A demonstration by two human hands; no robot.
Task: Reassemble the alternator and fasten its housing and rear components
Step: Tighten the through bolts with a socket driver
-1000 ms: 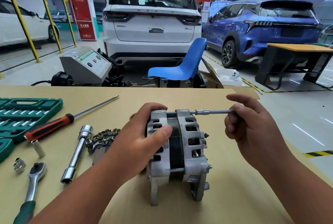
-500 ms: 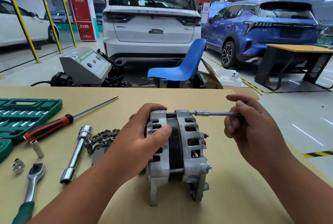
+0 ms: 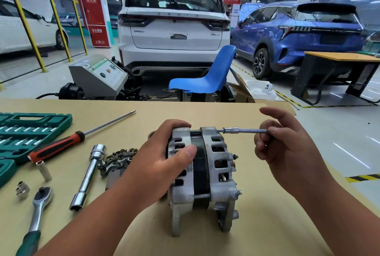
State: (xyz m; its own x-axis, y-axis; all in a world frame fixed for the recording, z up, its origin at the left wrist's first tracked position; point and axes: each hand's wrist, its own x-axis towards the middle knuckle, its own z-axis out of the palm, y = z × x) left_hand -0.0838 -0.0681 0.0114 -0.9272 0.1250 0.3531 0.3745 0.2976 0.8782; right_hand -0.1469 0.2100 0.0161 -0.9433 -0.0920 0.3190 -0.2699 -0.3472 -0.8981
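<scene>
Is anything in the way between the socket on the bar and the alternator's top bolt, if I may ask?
Nothing visible does: the socket on the bar in the right hand sits directly at the bolt atop the alternator.

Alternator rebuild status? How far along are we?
Done: both housing halves of the alternator sit together, and the lower long bolt spans them. In hand: the left hand grips the alternator while the right hand pinches a socket bar fitted on the top bolt. Left: the finned rear part lies loose on the table, not yet fitted; bolt tightness cannot be told.
</scene>
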